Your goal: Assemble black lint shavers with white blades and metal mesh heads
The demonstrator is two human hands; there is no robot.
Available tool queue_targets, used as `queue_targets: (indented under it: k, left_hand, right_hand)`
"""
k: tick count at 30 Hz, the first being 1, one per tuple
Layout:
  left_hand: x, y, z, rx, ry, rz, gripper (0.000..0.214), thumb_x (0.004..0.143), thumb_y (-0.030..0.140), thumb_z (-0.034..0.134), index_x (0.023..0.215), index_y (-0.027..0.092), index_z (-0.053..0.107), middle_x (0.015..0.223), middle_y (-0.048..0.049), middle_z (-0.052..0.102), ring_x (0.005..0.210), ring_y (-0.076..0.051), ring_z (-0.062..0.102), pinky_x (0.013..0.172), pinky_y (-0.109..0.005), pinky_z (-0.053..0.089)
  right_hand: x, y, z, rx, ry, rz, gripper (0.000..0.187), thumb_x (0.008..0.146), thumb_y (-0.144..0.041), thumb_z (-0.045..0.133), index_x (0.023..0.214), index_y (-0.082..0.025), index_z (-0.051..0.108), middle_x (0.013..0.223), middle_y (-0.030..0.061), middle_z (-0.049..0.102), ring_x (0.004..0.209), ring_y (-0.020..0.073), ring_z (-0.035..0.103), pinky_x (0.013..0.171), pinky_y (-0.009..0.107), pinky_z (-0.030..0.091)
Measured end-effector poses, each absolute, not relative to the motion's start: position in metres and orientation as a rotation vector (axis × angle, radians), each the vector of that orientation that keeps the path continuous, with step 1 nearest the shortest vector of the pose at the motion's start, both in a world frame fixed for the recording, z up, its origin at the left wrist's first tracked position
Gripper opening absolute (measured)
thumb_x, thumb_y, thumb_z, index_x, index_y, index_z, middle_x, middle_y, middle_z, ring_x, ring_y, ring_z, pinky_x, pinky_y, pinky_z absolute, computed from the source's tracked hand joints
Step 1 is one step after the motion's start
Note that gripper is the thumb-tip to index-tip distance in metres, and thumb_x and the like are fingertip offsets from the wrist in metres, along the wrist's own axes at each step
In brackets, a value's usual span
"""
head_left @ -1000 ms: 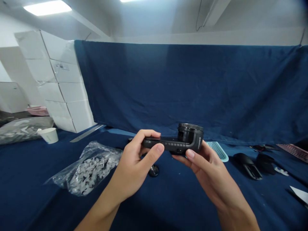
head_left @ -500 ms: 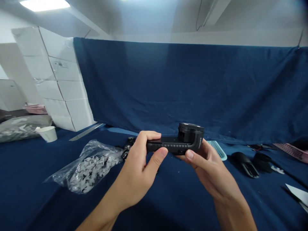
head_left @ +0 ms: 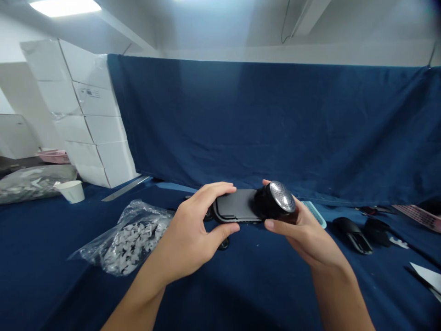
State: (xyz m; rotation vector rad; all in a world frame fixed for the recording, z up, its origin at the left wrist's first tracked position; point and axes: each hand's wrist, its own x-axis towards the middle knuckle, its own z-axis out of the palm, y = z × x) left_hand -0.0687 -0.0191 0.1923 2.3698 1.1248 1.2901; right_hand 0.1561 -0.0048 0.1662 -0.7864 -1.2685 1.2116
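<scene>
A black lamp (head_left: 241, 204) with a flat grey face is held level above the table. At its right end is a round head with a clear, faceted lens (head_left: 282, 196) tilted up toward me. My left hand (head_left: 196, 225) grips the lamp's left end, thumb along the near edge and fingers over the far side. My right hand (head_left: 303, 232) is wrapped around the right end by the lens, with its thumb on the near edge. Some dark small parts (head_left: 223, 243) lie partly hidden behind my left hand.
On the left are a clear bag of small grey parts (head_left: 131, 243), a paper cup (head_left: 71, 191), a metal ruler (head_left: 126, 188) and stacked white boxes (head_left: 110, 133). To the right lie black housings (head_left: 353, 235), a light-blue basket (head_left: 316, 214) and a pink basket (head_left: 418, 216). A blue curtain (head_left: 275, 124) hangs behind.
The lamp has been turned in both hands: its side edge faced me before, and now its flat face and lens show. Both hands keep hold of it.
</scene>
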Motion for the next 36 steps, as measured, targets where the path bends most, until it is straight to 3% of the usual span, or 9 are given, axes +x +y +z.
queue_targets:
  k: [5,9,16,20,24,29,33,36]
  left_hand:
    - [-0.068,-0.018,0.192,2.586,1.171,1.36,0.057,0.083,0.014,0.07,0.133,0.03,0.048,0.137,0.0009,0.055,0.127,-0.02,0.052,0.112,-0.033,0.04]
    - [-0.069,-0.015,0.19,2.683,1.218,1.431,0.054,0.084,0.007,0.06,0.134,0.025,0.049,0.137,-0.0027,0.055,0.128,-0.022,0.051,0.113,-0.038,0.041]
    - [-0.074,-0.019,0.193,2.68,1.143,1.493,0.052,0.085,0.01,0.063,0.132,0.028,0.051,0.135,-0.0012,0.057,0.125,-0.022,0.054,0.112,-0.037,0.043]
    - [-0.068,-0.027,0.194,2.37,1.086,1.539,0.053,0.082,0.018,0.071,0.13,0.032,0.052,0.136,-0.0004,0.055,0.125,-0.025,0.054,0.11,-0.04,0.044]
    - [-0.061,-0.027,0.193,1.823,0.885,1.296,0.061,0.085,0.038,0.071,0.138,0.035,0.043,0.134,-0.0043,0.057,0.11,-0.026,0.063,0.094,-0.041,0.056]
    - [-0.062,-0.015,0.196,1.285,0.534,1.068,0.054,0.095,0.057,0.043,0.138,0.024,0.043,0.124,-0.0155,0.06,0.099,-0.032,0.068,0.061,-0.036,0.061]
    - [-0.061,0.003,0.187,1.089,0.533,0.923,0.053,0.094,0.049,0.049,0.14,0.024,0.039,0.107,-0.0125,0.064,0.083,-0.026,0.07,0.044,-0.027,0.056]
    - [-0.057,0.013,0.177,1.121,0.495,0.849,0.047,0.09,0.042,0.059,0.13,0.019,0.05,0.088,-0.0073,0.061,0.066,-0.017,0.064,0.036,-0.018,0.047]
  right_hand:
    - [0.158,-0.001,0.166,-0.879,-1.388,1.046,0.067,0.068,-0.027,0.083,0.129,-0.03,0.057,0.123,0.0046,0.065,0.115,0.0283,0.059,0.097,0.045,0.049]
    - [0.152,0.0,0.163,-0.909,-1.421,0.944,0.064,0.076,-0.033,0.078,0.135,-0.031,0.051,0.127,0.0058,0.062,0.11,0.0254,0.062,0.096,0.044,0.051]
    - [0.15,0.001,0.154,-0.896,-1.395,0.724,0.059,0.074,-0.034,0.08,0.128,-0.03,0.059,0.115,0.0048,0.067,0.103,0.0257,0.065,0.095,0.045,0.052]
    - [0.15,-0.004,0.153,-0.835,-1.449,0.629,0.056,0.08,-0.031,0.076,0.132,-0.031,0.056,0.124,0.0053,0.064,0.113,0.0277,0.063,0.098,0.046,0.051]
    - [0.15,-0.007,0.155,-0.82,-1.456,0.6,0.063,0.08,-0.029,0.075,0.138,-0.03,0.05,0.129,0.0067,0.062,0.116,0.0296,0.061,0.102,0.048,0.048]
    - [0.156,-0.007,0.156,-0.913,-1.532,0.503,0.066,0.079,-0.026,0.075,0.14,-0.03,0.049,0.125,0.0078,0.064,0.111,0.0314,0.063,0.1,0.054,0.049]
    - [0.149,-0.01,0.157,-0.885,-1.683,0.383,0.061,0.083,-0.026,0.069,0.14,-0.032,0.048,0.139,0.0082,0.054,0.122,0.0325,0.056,0.098,0.053,0.053]
    - [0.143,-0.012,0.155,-0.908,-1.758,0.173,0.061,0.085,-0.027,0.067,0.142,-0.033,0.046,0.141,0.0078,0.049,0.123,0.0299,0.054,0.096,0.048,0.056]
